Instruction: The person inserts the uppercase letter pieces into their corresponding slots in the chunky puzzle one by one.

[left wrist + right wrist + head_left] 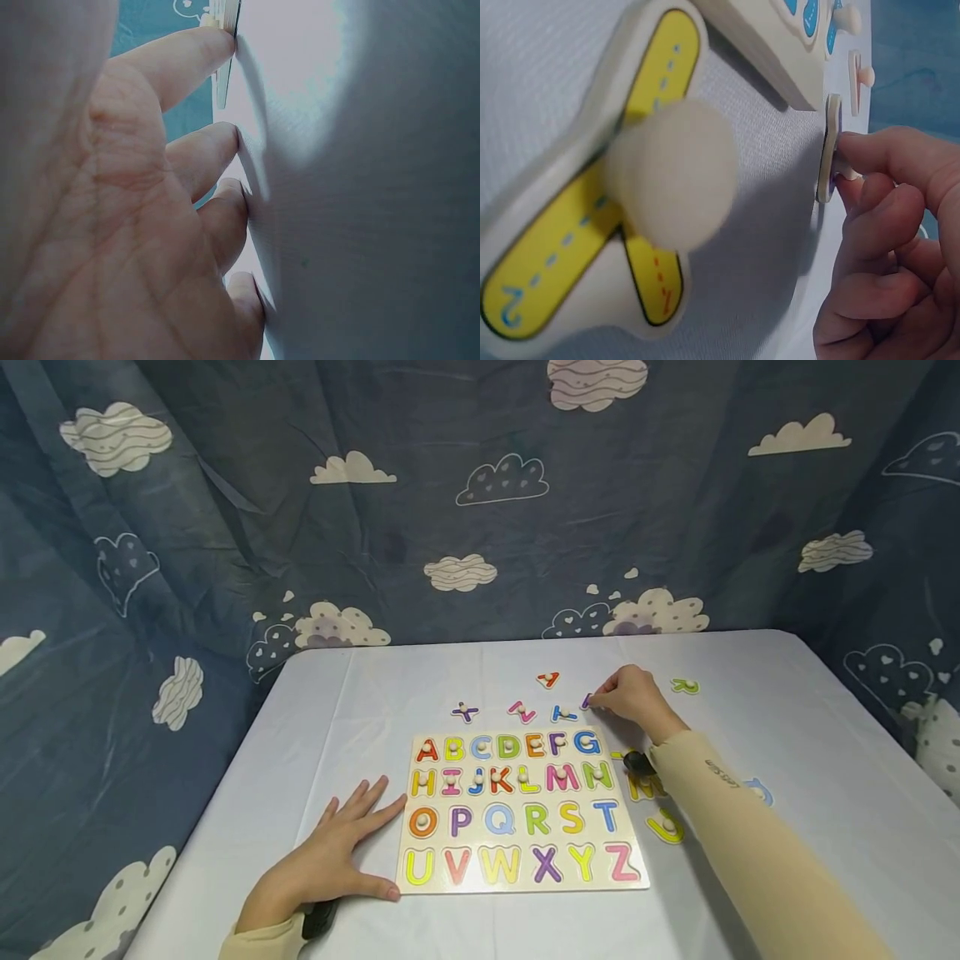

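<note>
My right hand [632,695] is beyond the alphabet board's top right corner. Its thumb and fingertips pinch a small purple letter piece [586,702] by its knob; the right wrist view shows that piece [830,150] edge-on, so its letter cannot be read. The wooden alphabet board [525,893] lies flat on the white cloth. Knobbed pieces fill A to O; the spaces P to Z show no knobs. My left hand [333,852] lies with spread fingers at the board's left edge, thumb and index finger touching it. In the left wrist view, its fingertips [225,139] rest on the cloth.
Beyond the board lie a purple X [465,712], a pink Z [522,712], a blue T [564,714] and a red V [548,680]. To the right are a green R [685,686], a yellow U [666,827] and a blue piece [759,791]. A yellow Y [656,75] looms close.
</note>
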### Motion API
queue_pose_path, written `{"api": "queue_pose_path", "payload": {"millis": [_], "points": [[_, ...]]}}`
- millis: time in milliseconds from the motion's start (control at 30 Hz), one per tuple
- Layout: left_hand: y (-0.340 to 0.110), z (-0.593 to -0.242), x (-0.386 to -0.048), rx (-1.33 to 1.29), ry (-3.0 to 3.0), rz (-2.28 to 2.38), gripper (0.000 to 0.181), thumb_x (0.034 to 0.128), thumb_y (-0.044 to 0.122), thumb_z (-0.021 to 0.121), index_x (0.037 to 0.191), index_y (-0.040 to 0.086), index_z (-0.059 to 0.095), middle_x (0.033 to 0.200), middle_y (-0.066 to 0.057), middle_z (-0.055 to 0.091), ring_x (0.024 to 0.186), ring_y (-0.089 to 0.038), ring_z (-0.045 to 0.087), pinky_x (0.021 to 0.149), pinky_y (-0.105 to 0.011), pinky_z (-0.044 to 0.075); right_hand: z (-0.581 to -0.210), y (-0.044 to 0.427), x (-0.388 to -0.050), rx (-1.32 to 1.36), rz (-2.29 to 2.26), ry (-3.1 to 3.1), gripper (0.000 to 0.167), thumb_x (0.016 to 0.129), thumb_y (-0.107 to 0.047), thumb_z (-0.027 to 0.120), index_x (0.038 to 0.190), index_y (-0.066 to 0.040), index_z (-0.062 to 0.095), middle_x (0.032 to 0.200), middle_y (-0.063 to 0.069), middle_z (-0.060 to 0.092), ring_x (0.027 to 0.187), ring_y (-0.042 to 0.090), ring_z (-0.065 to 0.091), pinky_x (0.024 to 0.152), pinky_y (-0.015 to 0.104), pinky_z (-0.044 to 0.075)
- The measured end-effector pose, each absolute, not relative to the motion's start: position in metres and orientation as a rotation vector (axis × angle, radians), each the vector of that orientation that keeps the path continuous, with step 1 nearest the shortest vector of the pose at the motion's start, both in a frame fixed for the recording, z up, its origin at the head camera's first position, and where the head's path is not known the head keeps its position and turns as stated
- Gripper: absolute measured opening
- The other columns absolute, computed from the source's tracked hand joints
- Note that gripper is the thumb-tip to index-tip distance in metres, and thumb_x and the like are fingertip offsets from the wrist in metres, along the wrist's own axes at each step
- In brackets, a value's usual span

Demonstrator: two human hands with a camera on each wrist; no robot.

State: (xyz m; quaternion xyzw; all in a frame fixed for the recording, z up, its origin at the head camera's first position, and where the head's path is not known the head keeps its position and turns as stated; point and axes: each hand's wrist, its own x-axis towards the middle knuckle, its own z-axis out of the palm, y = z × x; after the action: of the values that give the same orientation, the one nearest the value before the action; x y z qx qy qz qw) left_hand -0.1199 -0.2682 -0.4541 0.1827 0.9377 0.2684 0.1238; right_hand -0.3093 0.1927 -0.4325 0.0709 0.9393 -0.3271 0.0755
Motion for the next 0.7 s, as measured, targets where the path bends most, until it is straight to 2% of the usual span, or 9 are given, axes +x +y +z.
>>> {"api": "queue_pose_path", "payload": {"millis": [367,533,700], "points": [[-0.267,-0.452,-0.120,0.517,2.733,0.777,0.121,0.0615,0.066,0.096,0.165,0.030,0.045,0.181,-0.011,0.020,0.167,-0.048,0.012,0.128,-0.079,0.002,-0.423,0.181,-0.301,0.124,-1.001,2.872,0.029,0.095,-0.031,0.080,0.098,-0.002,0.075,0.090,0.010,0.068,0.086,0.024,0.057,0.071,0.031,0.045],[-0.267,-0.453,-0.120,0.512,2.722,0.779,0.122,0.0616,0.067,0.096,0.165,0.030,0.044,0.181,-0.011,0.020,0.167,-0.047,0.011,0.129,-0.078,0.002,-0.417,0.171,-0.292,0.066,-1.021,2.853,0.029,0.095,-0.032,0.080,0.098,-0.003,0.076,0.080,0.006,0.062,0.081,0.021,0.056,0.068,0.031,0.044],[-0.267,-0.452,-0.120,0.510,2.717,0.786,0.122,0.0614,0.066,0.096,0.165,0.031,0.044,0.181,-0.010,0.019,0.167,-0.047,0.010,0.129,-0.078,0.001,-0.414,0.162,-0.285,-0.027,-1.043,2.854,0.025,0.095,-0.028,0.080,0.095,-0.003,0.077,0.068,0.001,0.055,0.070,0.017,0.052,0.060,0.028,0.042]]}}
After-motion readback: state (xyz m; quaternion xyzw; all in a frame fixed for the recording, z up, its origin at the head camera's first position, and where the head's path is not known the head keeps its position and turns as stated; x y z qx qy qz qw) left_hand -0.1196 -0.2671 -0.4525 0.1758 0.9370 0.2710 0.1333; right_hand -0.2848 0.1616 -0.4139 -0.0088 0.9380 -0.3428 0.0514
